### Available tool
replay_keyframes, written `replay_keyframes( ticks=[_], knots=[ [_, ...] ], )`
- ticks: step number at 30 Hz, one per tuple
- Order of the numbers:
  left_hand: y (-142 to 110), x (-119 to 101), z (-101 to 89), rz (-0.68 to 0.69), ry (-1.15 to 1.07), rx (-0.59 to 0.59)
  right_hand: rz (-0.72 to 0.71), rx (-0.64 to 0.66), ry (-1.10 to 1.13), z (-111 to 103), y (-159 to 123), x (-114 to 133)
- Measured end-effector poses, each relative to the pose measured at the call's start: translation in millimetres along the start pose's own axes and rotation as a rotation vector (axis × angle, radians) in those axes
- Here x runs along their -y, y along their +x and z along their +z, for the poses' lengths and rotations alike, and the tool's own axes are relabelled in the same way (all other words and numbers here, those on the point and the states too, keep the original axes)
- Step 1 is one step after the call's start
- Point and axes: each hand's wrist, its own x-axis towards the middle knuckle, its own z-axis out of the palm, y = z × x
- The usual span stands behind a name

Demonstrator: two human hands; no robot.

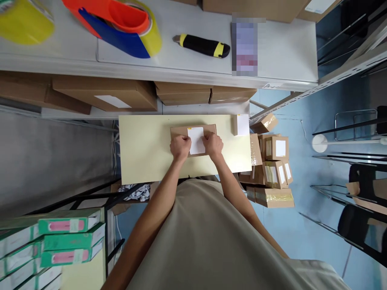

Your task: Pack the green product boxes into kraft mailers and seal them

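A small brown cardboard box (181, 131) lies on a pale yellow table (142, 149), with a white label (196, 139) on its top. My left hand (180, 146) rests closed on the box's left part, fingers curled at the label's left edge. At the label's right edge, my right hand (213, 145) presses down with its fingers curled. Both hands lie on the near half of the box. A second small box with a white label (241, 124) stands at the table's far right corner.
Above is a white shelf (281, 52) holding a red and blue tape dispenser (121, 24), a yellow tape roll (26, 22) and a black and yellow utility knife (202, 44). Taped labelled boxes (273, 169) are piled on the blue floor at right. Green and pink cartons (60, 241) are stacked lower left.
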Motion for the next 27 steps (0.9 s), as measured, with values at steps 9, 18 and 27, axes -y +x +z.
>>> replay_keyframes(
  ticks=[9,18,27],
  knots=[
    [1,3,0.8,0.056,-0.001,0.003,-0.542,-0.115,-0.17,48,-5,-11],
    [1,25,2.8,0.211,0.017,0.038,-0.684,-0.034,-0.232,59,-28,-42],
    [1,44,7.3,0.562,0.463,0.085,-0.656,-0.11,-0.168,67,0,-27]
  ],
)
